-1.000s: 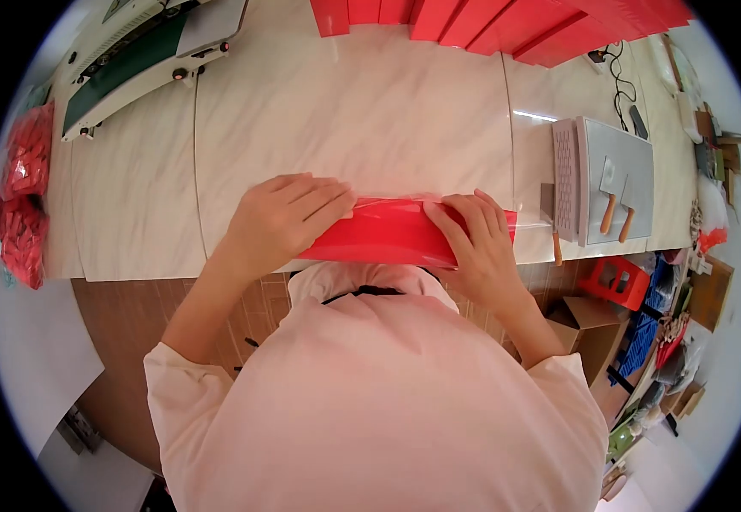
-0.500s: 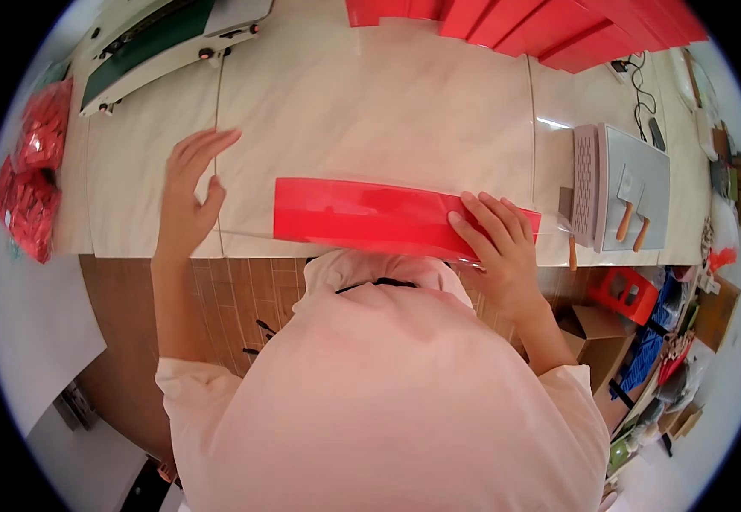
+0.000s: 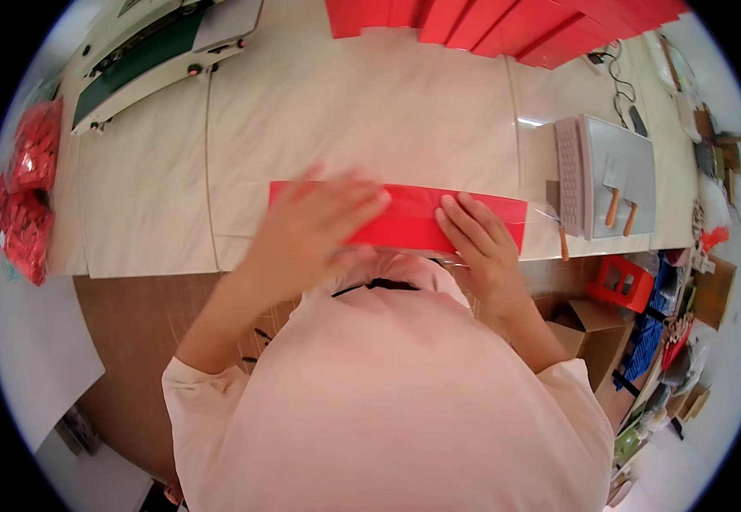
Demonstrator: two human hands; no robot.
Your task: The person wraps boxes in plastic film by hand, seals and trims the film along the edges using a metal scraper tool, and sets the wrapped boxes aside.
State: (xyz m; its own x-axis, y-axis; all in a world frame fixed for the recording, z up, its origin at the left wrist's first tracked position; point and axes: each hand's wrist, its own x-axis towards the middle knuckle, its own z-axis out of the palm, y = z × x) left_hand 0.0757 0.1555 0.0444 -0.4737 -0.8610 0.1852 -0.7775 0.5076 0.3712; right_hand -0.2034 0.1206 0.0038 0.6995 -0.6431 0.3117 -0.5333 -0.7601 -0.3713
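A long, glossy red flat piece lies along the front edge of the table; whether it is a box or folded card I cannot tell. Over its left part is my left hand, blurred by motion, with its fingers stretched out. Whether that hand touches the red surface is unclear. My right hand rests on the right part, fingers laid flat across it and pointing away from me. The thumb of my right hand is hidden.
Red boxes line the table's far side. At right, scraper-like tools with wooden handles lie on a grey panel. A machine with a green belt stands back left, near bags of red pieces. A red stool is below.
My left hand has swung right from the bare tabletop to over the red piece. My right hand stays on its right part. The whole view has shifted slightly.
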